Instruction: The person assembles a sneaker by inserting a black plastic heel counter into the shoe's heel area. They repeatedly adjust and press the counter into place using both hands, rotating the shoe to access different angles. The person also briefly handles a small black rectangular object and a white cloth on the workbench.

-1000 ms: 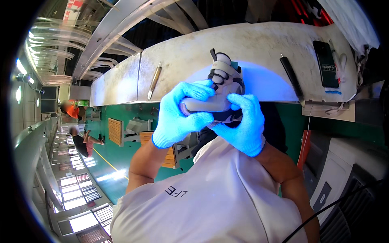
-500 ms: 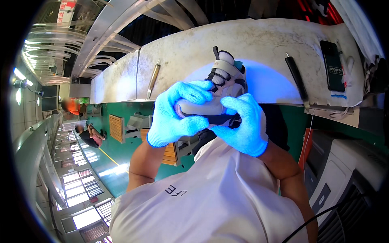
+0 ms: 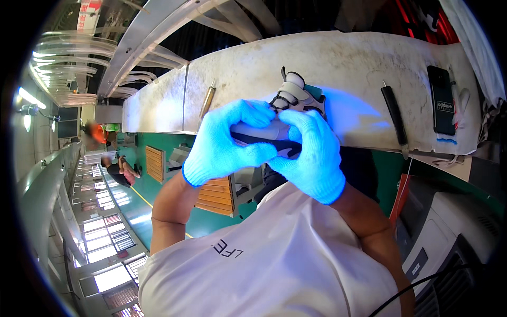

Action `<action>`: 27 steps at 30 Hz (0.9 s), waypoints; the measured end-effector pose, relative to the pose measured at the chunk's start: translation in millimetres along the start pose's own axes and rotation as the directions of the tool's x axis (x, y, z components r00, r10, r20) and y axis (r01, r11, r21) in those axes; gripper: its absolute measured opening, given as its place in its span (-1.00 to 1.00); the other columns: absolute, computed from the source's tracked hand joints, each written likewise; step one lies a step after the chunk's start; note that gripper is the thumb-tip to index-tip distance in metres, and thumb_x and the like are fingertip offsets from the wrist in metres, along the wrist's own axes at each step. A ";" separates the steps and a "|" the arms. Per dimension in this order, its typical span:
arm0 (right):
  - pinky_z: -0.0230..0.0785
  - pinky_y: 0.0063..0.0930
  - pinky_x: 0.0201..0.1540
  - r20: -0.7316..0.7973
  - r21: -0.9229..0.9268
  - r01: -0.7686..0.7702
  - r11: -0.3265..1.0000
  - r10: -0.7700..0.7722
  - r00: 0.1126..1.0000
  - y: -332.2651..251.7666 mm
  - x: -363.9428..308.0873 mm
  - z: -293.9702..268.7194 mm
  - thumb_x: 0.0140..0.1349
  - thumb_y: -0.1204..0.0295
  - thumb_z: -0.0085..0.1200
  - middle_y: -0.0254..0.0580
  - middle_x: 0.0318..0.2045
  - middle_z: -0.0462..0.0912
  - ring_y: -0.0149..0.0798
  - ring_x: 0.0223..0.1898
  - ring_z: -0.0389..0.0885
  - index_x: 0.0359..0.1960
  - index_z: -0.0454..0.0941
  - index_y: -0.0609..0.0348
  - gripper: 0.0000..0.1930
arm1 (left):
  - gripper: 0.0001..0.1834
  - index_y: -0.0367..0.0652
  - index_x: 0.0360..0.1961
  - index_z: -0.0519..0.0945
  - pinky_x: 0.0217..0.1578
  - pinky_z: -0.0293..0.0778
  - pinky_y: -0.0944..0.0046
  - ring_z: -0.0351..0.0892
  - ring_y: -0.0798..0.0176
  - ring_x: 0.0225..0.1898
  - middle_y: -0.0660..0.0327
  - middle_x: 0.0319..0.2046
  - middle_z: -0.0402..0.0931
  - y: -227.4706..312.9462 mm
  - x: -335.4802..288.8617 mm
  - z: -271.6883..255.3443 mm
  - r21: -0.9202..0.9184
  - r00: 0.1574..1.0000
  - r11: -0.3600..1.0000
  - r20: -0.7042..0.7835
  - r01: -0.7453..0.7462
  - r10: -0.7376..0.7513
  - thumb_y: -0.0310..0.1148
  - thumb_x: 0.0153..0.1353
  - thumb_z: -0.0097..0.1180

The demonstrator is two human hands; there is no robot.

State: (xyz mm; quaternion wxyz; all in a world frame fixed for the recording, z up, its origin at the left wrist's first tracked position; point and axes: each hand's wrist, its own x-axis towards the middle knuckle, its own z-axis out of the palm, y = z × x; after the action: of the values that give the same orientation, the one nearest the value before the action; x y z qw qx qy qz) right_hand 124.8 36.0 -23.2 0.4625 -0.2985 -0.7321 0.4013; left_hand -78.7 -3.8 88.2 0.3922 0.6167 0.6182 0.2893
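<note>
A grey-and-white shoe with black lacing (image 3: 290, 95) sits at the upper centre of the frame, against the lower edge of the stained off-white desk (image 3: 338, 61); its toe points lower left, its tongue end up, the long axis slanting between; the blue-lit, knit-gloved left hand (image 3: 219, 143) clasps the toe, fingers above, thumb below; the matching right hand (image 3: 315, 154) grips farther right.
</note>
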 end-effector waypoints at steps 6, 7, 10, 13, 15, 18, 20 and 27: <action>0.65 -0.16 -0.07 -0.121 -0.016 -0.096 0.995 0.094 0.988 19.6 -41.8 1.6 -0.04 0.24 0.79 -0.05 -0.02 0.61 -0.02 -0.07 0.72 0.25 0.54 0.16 -0.16 | -0.53 -0.31 -0.09 0.79 0.31 0.59 0.03 0.71 0.04 0.30 0.02 0.05 0.78 -7.3 9.5 -10.5 0.036 1.000 0.999 0.022 -0.009 0.008 -0.37 -0.02 0.70; 0.66 -0.18 -0.10 -0.139 -0.044 -0.068 0.997 0.061 0.988 19.5 -42.1 -2.0 -0.05 0.25 0.80 -0.04 -0.06 0.61 -0.04 -0.10 0.74 0.26 0.53 0.17 -0.15 | -0.53 -0.31 -0.08 0.79 0.32 0.59 0.02 0.71 0.04 0.30 0.02 0.05 0.79 -6.6 11.4 -10.7 0.037 1.000 0.999 0.026 -0.013 0.012 -0.37 -0.02 0.70; 0.66 -0.19 -0.14 -0.096 0.072 -0.108 0.992 0.115 0.989 21.9 -45.1 1.8 -0.06 0.25 0.80 -0.06 -0.12 0.64 -0.05 -0.18 0.75 0.24 0.55 0.17 -0.16 | -0.53 -0.30 -0.10 0.79 0.34 0.58 -0.04 0.71 -0.01 0.30 0.02 0.01 0.80 -7.9 15.0 -8.8 0.011 0.998 0.998 0.037 -0.056 0.056 -0.38 -0.03 0.71; 0.66 -0.22 -0.19 -0.132 0.047 -0.046 0.998 0.052 0.990 27.2 -38.7 -1.4 -0.05 0.27 0.78 -0.10 -0.15 0.67 -0.09 -0.24 0.74 0.22 0.58 0.15 -0.20 | -0.54 -0.28 -0.12 0.78 0.37 0.56 -0.10 0.74 -0.04 0.25 0.02 -0.03 0.81 -8.6 18.2 -9.9 0.024 0.990 0.992 0.068 -0.128 0.126 -0.39 -0.04 0.71; 0.64 -0.23 -0.22 -0.128 0.034 -0.022 0.999 0.027 0.991 33.4 -33.3 -2.5 -0.03 0.28 0.77 -0.11 -0.14 0.68 -0.10 -0.23 0.75 0.23 0.59 0.13 -0.22 | -0.55 -0.27 -0.13 0.78 0.39 0.55 -0.14 0.76 -0.05 0.21 0.02 -0.05 0.81 -9.7 20.8 -11.5 0.041 0.984 0.987 0.098 -0.153 0.148 -0.40 -0.05 0.71; 0.64 -0.22 -0.23 -0.148 0.045 -0.016 0.999 0.023 0.989 36.8 -30.5 -1.0 -0.02 0.27 0.77 -0.12 -0.13 0.68 -0.11 -0.24 0.74 0.23 0.59 0.14 -0.22 | -0.54 -0.26 -0.13 0.77 0.40 0.55 -0.16 0.77 -0.07 0.16 0.02 -0.07 0.81 -12.2 24.0 -12.1 0.022 0.977 0.982 0.110 -0.185 0.182 -0.42 -0.08 0.70; 0.66 -0.25 -0.22 -0.123 0.028 -0.004 1.000 0.007 0.992 40.0 -28.6 -2.2 -0.01 0.27 0.77 -0.10 -0.10 0.68 -0.10 -0.23 0.74 0.26 0.57 0.16 -0.19 | -0.55 -0.26 -0.13 0.77 0.39 0.55 -0.17 0.77 -0.08 0.16 0.02 -0.07 0.81 -12.8 26.3 -14.4 0.022 0.977 0.984 0.121 -0.177 0.173 -0.44 -0.08 0.69; 0.70 -0.28 -0.20 -0.076 0.141 -0.041 0.989 0.052 0.996 46.7 -16.9 1.6 -0.01 0.24 0.77 -0.09 -0.06 0.69 -0.12 -0.19 0.79 0.31 0.52 0.16 -0.14 | -0.55 -0.24 -0.14 0.75 0.38 0.55 -0.11 0.74 -0.05 0.23 -0.02 0.06 0.78 -27.3 26.5 -21.1 -0.033 0.980 0.988 0.129 -0.149 0.152 -0.48 -0.10 0.67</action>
State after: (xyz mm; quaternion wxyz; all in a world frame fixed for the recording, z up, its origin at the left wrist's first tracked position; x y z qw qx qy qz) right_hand 133.1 45.2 -71.3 0.5014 -0.2984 -0.6761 0.4499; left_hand -109.3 23.1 72.8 0.4162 0.6746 0.5393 0.2842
